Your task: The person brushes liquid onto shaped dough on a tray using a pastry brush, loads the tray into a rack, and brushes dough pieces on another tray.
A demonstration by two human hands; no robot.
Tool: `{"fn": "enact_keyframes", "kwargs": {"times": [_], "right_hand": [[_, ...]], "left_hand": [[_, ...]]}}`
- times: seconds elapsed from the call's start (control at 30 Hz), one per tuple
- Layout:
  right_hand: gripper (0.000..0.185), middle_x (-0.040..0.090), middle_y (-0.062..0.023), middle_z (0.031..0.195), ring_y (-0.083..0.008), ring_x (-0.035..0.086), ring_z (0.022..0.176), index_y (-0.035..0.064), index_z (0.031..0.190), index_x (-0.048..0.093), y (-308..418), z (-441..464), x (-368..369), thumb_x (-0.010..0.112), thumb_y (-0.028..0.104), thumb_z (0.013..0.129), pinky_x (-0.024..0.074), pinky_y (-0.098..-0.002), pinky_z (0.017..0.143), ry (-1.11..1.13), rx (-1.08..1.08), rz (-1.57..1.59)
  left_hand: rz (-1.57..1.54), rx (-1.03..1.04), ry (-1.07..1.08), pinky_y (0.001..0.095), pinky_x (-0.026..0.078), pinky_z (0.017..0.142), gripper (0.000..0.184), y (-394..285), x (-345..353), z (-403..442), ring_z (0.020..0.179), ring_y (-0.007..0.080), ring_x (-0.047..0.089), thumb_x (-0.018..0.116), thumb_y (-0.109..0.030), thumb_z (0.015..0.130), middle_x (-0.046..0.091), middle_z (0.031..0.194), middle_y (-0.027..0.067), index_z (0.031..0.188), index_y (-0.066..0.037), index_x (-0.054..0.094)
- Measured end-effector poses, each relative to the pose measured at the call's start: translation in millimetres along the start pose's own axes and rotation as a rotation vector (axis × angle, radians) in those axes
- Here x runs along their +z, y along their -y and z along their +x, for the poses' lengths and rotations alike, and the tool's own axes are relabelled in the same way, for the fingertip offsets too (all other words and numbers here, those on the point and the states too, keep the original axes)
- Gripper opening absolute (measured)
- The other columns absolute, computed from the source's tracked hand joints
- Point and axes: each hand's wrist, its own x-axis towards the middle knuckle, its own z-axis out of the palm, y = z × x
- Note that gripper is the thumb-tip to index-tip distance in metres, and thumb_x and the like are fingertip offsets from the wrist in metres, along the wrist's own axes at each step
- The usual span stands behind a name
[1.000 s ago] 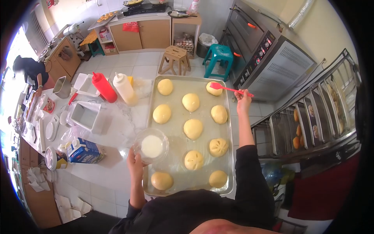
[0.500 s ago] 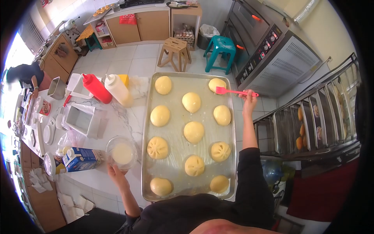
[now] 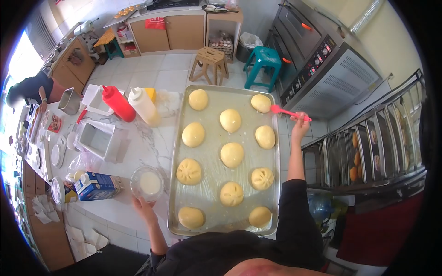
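A large metal tray (image 3: 209, 228) holds several round, glossy dough buns, some of them with cuts on top. My right hand (image 3: 300, 120) grips the handle of a red brush (image 3: 287, 112), whose head is at the right side of the top right bun (image 3: 261, 103). Left of the tray, my left hand (image 3: 144, 207) holds the near edge of a clear bowl (image 3: 147, 184) with pale liquid inside. A blue carton (image 3: 99, 186) lies to the left of the bowl.
Red (image 3: 119, 104) and white (image 3: 144, 107) squeeze bottles stand behind the bowl. An oven (image 3: 327, 64) and a tray rack (image 3: 368, 147) are on the right. Two stools stand beyond the table. At the far left, another person (image 3: 34, 89) leans over the table.
My left hand has moved the bowl left, off the tray. The brush has moved from on top of the top right bun to its right side. A cut bun on the left is now uncovered.
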Motion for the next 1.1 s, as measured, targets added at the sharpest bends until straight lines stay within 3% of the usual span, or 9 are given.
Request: {"fn": "enact_keyframes", "kwargs": {"times": [0.07,0.17,0.37,0.47,0.57,0.77,0.87,0.97,1.1], "right_hand": [[0.019,0.059,-0.0095,0.085,-0.0167,0.060,0.070,-0.0013,0.089,0.053,8.8,2.9,5.1,0.048,0.016,0.091,0.0500,-0.0268,0.065,-0.043,-0.084,0.035],[0.008,0.059,-0.0112,0.085,-0.0221,0.060,0.076,-0.0005,0.089,0.055,1.4,-1.2,13.6,0.049,0.005,0.087,0.0479,-0.0295,0.069,0.229,-0.430,-0.273],[0.008,0.059,-0.0130,0.091,-0.0290,0.059,0.081,0.0005,0.088,0.056,57.9,-48.6,27.1,0.049,0.000,0.084,0.0455,-0.0340,0.075,0.506,-0.398,-0.372],[0.008,0.059,-0.0126,0.092,-0.0290,0.059,0.081,0.0010,0.089,0.056,46.6,-40.3,18.4,0.051,0.003,0.085,0.0455,-0.0338,0.073,0.395,-0.517,-0.349],[0.009,0.059,-0.0126,0.090,-0.0283,0.059,0.081,0.0013,0.090,0.056,40.1,-22.0,20.9,0.052,0.008,0.086,0.0457,-0.0337,0.072,0.204,-0.345,-0.265],[0.010,0.058,-0.0128,0.086,-0.0274,0.058,0.079,0.0017,0.090,0.056,38.7,-52.8,33.0,0.052,0.010,0.087,0.0457,-0.0339,0.071,0.371,-0.352,-0.410],[0.009,0.058,-0.0134,0.085,-0.0294,0.057,0.079,0.0023,0.090,0.056,52.7,-62.4,34.8,0.051,0.010,0.087,0.0454,-0.0350,0.072,0.368,-0.112,-0.255],[0.009,0.058,-0.0130,0.083,-0.0289,0.058,0.079,0.0029,0.089,0.056,44.9,-54.2,33.7,0.051,0.011,0.087,0.0454,-0.0351,0.072,0.192,-0.331,-0.322],[0.021,0.054,-0.0114,0.085,-0.0160,0.060,0.069,-0.0052,0.087,0.054,38.4,-48.3,35.6,0.046,0.014,0.092,0.0530,-0.0270,0.060,0.233,-0.562,-0.509]], "left_hand": [[0.007,0.010,-0.004,0.0333,0.058,0.064,0.035,1.6,-0.3,-1.1,0.092,0.0228,0.060,0.037,-0.013,0.091,0.052,0.113,0.0115,0.124,-0.005,0.039],[0.020,0.007,0.007,0.0325,0.057,0.064,0.037,5.8,-1.5,-0.6,0.093,0.0225,0.059,0.037,-0.012,0.090,0.051,0.114,0.0120,0.125,-0.004,0.038],[0.011,0.000,-0.002,0.0301,0.057,0.062,0.038,2.1,5.1,-4.3,0.092,0.0213,0.059,0.035,-0.009,0.089,0.050,0.114,0.0127,0.126,-0.002,0.037],[0.047,-0.002,-0.002,0.0293,0.057,0.061,0.038,1.2,-0.6,-2.9,0.091,0.0208,0.059,0.035,-0.009,0.089,0.051,0.113,0.0120,0.126,-0.002,0.037],[0.052,0.014,0.011,0.0291,0.057,0.060,0.039,-5.4,-3.5,-2.1,0.090,0.0201,0.060,0.035,-0.008,0.088,0.051,0.113,0.0113,0.127,-0.002,0.037],[-0.003,0.019,0.055,0.0297,0.057,0.061,0.038,-22.6,-2.4,-7.3,0.090,0.0198,0.060,0.037,-0.011,0.089,0.052,0.113,0.0110,0.126,-0.003,0.038],[-0.008,0.027,0.090,0.0300,0.057,0.062,0.036,-30.9,-0.5,-13.6,0.088,0.0190,0.062,0.041,-0.017,0.091,0.054,0.113,0.0108,0.125,-0.004,0.041],[-0.003,0.035,0.118,0.0305,0.058,0.062,0.037,-34.9,-5.2,-17.5,0.089,0.0191,0.062,0.041,-0.016,0.091,0.054,0.114,0.0111,0.125,-0.003,0.040],[-0.028,0.025,0.131,0.0304,0.058,0.062,0.035,-45.6,-4.1,-25.8,0.088,0.0205,0.061,0.037,-0.010,0.090,0.053,0.112,0.0120,0.123,-0.001,0.041]]}}
